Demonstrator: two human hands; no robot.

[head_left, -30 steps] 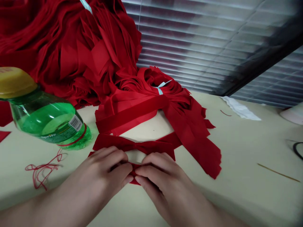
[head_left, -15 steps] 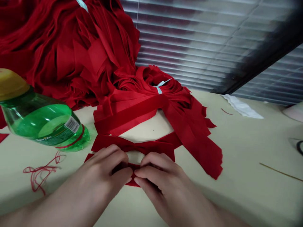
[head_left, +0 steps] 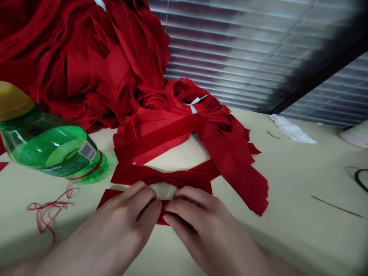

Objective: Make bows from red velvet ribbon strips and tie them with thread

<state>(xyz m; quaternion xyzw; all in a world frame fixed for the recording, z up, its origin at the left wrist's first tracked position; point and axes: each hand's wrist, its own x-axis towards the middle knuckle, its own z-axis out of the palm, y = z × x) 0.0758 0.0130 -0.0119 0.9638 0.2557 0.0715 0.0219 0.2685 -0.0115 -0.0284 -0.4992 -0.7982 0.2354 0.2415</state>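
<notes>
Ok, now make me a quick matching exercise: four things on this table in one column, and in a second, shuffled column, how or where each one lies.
Things:
1. Sprite bottle
2. red thread
3. blue tag
4. white scrap

Places:
A. on the ribbon bundle
B. near the blinds
C. on its side
D. in a loose tangle

Pairs: 1C, 2D, 3A, 4B

The left hand [head_left: 123, 216] and right hand [head_left: 198, 224] pinch a red velvet ribbon [head_left: 109, 196].
</notes>
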